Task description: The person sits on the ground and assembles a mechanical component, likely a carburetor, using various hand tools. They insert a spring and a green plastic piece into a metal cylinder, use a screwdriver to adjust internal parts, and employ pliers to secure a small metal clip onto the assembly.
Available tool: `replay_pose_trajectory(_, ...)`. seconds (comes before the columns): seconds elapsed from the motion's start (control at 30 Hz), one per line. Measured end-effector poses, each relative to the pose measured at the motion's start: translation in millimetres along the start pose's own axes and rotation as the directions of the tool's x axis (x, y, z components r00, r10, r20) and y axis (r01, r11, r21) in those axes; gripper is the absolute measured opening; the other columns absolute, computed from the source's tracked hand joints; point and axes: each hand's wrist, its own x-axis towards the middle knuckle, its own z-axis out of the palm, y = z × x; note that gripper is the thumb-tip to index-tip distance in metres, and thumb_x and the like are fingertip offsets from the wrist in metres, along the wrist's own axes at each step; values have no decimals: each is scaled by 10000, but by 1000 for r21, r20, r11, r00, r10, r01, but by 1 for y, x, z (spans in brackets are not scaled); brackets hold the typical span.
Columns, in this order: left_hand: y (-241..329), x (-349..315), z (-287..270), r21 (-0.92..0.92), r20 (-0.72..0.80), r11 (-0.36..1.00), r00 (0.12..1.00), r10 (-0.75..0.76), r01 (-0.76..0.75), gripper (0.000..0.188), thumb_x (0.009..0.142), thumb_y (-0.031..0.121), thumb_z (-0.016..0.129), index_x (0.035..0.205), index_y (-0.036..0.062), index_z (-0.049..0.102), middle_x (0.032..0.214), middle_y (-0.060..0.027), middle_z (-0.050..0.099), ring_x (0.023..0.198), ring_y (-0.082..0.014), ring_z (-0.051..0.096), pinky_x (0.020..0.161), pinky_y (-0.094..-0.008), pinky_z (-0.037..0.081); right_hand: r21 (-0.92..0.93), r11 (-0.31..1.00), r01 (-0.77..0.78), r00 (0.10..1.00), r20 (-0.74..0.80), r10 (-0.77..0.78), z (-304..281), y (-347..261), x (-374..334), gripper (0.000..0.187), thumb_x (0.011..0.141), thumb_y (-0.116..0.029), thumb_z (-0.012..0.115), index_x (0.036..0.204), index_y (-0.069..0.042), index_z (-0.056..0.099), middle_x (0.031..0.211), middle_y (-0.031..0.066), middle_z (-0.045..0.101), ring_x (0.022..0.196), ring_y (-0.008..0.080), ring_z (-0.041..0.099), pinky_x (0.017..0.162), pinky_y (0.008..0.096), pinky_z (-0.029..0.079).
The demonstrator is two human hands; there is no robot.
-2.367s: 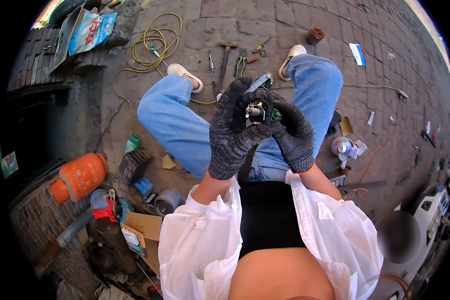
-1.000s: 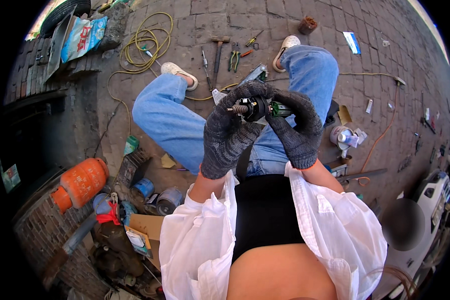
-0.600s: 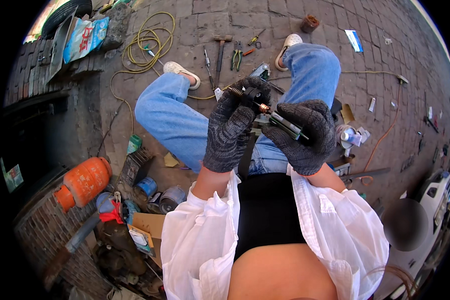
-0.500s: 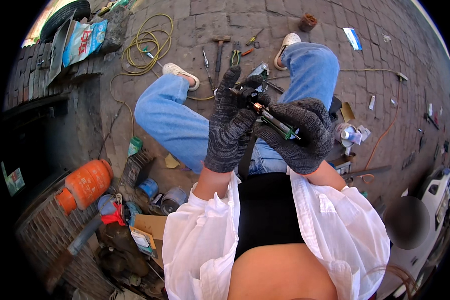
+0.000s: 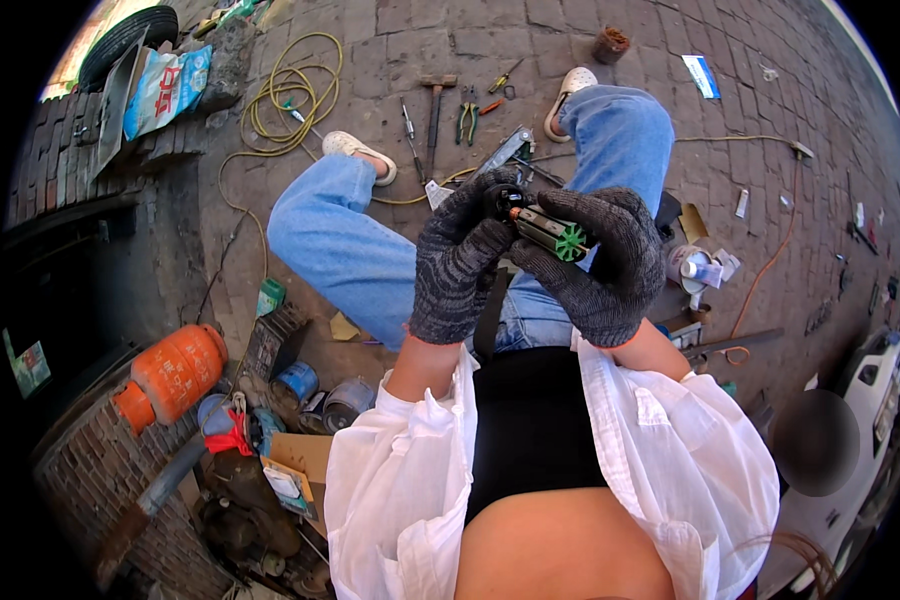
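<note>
One gloved left hand (image 5: pixel 460 265) on a black round piece (image 5: pixel 505 198), one gloved right hand (image 5: pixel 610 260) on a rotor (image 5: pixel 548 230).

So, going left to right: left hand's about half curled, thumb and fingers wrapped round the black piece, though I can't tell how tight. Next comes the rotor, up over the jeans (image 5: pixel 535 302) between both hands. Its coppery end meets the black piece; can't make out if it's actually in there or just against it. Long axis slants from upper left to lower right, and the green finned end points lower right, kinda facing the wearer. Right hand's got it pinched, fingers along the upper side, thumb underneath, green end showing in the gap.
</note>
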Motion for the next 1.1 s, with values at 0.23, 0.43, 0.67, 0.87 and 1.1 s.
replay_pose_trajectory(0.23,-2,0,-1,-71,-10,996,999,-46,45,411,791,53,636,1178,-10,513,1148,-114,556,1040,-192,542,900,-296,445,48,992,-113,993,-16,114,1,-3,1,428,581,-151,809,967,-59,646,850,60,650,727,191,584,648,300,473)
replay_pose_trajectory(0.43,-4,1,-3,-76,-12,996,999,-44,43,401,799,60,631,1175,-12,511,1142,-121,557,1022,-197,554,881,-299,462,78,982,-171,985,-6,172,1,-4,1,418,586,-128,804,970,-63,653,845,69,643,741,190,599,671,295,479)
replay_pose_trajectory(0.67,-5,0,-9,-129,-25,985,992,-121,117,366,823,85,612,1166,-5,519,1107,-123,571,960,-196,585,809,-312,505,106,976,-191,981,3,192,6,8,-1,381,618,-143,787,967,-69,655,823,66,637,765,178,607,683,296,480)
replay_pose_trajectory(0.87,-6,3,-51,117,-187,993,982,-4,26,327,852,75,571,1168,3,527,1042,-110,599,873,-169,596,725,-278,515,145,914,-379,915,205,347,28,27,-3,360,693,-180,738,1010,-59,617,876,90,620,748,186,614,668,284,489)
replay_pose_trajectory(1.1,-8,10,-69,141,-374,988,920,116,-67,378,888,196,526,1224,34,462,1115,-99,557,971,-186,556,838,-311,470,279,751,-598,792,345,503,66,45,-15,385,700,-178,753,1014,-38,579,896,71,626,792,126,602,723,278,496)
